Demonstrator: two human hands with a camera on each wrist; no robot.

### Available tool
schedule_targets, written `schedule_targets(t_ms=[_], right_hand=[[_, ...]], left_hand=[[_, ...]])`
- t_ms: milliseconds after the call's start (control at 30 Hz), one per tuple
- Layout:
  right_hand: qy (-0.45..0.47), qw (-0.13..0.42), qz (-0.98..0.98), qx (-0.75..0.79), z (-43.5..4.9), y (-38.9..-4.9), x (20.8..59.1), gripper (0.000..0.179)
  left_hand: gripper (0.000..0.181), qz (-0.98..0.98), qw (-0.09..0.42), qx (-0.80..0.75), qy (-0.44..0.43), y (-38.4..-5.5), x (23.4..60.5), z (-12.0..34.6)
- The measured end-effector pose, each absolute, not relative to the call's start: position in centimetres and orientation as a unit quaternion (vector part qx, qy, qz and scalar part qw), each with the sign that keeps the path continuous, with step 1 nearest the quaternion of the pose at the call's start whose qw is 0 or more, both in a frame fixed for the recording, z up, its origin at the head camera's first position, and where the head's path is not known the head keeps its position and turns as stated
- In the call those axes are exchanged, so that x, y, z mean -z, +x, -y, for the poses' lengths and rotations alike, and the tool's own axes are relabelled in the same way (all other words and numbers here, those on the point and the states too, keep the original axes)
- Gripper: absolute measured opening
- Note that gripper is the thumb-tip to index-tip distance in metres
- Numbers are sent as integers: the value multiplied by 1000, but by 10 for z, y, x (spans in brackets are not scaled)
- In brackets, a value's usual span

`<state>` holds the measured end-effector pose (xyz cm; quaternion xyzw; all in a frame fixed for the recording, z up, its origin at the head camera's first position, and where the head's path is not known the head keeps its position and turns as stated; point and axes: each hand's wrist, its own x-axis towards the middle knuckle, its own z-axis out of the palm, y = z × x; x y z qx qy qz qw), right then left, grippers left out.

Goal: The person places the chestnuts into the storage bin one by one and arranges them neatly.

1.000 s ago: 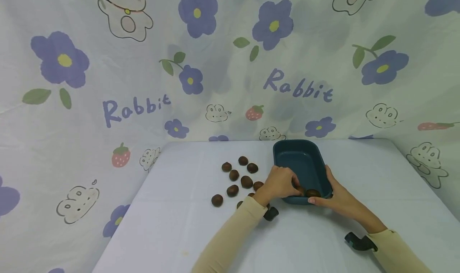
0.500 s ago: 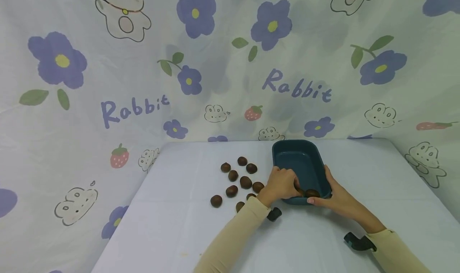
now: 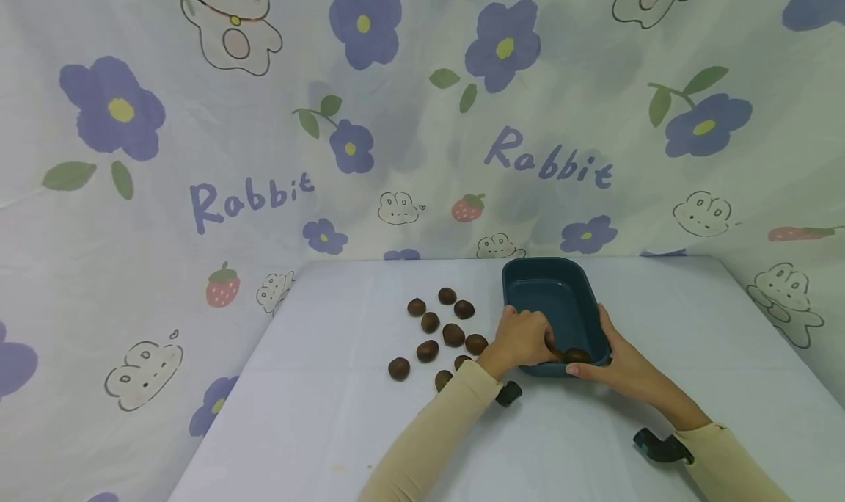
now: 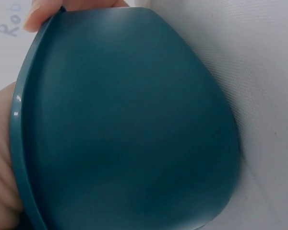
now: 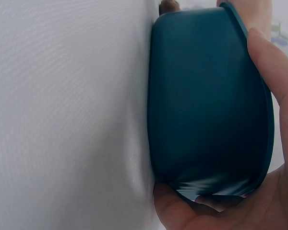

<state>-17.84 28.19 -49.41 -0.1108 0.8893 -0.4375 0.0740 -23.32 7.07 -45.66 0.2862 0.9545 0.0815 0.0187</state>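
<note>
My left hand (image 3: 526, 337) reaches over the left rim of a dark teal rectangular box (image 3: 561, 307), fingers bent down inside its near end. A chestnut there is mostly hidden by those fingers, which appear to pinch it. Right beside it another brown chestnut (image 3: 578, 356) lies on the box floor. My right hand (image 3: 630, 370) grips the near right corner of the box, its thumb on the near rim and its fingers along the right side. In the right wrist view, fingers and thumb curl round the wall of the box (image 5: 206, 96). The box wall (image 4: 134, 115) fills most of the left wrist view.
Several loose chestnuts (image 3: 453, 335) are scattered on the white tablecloth (image 3: 317, 414) left of the box, some close to the left forearm. Behind the table hangs a patterned curtain (image 3: 422, 120). Dark wrist camera pieces (image 3: 662, 445) stick out near the sleeves.
The left hand has shifted slightly to the right and deeper over the box's near end, and the chestnut at its fingertips is less visible. The right hand and the box have stayed put.
</note>
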Motion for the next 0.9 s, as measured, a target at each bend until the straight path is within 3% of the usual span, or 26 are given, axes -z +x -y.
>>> schedule_targets(t_ms=[400, 667, 900], right_hand=[[-106, 76, -892, 432, -279, -175, 490, 128], [-99, 78, -903, 410, -280, -173, 490, 128], [-98, 75, -905, 406, -281, -176, 490, 129]], left_hand=[[23, -949, 20, -99, 299, -232, 456, -67], [34, -899, 12, -298, 321, -233, 445, -37], [35, -873, -9, -404, 273, -238, 420, 14]])
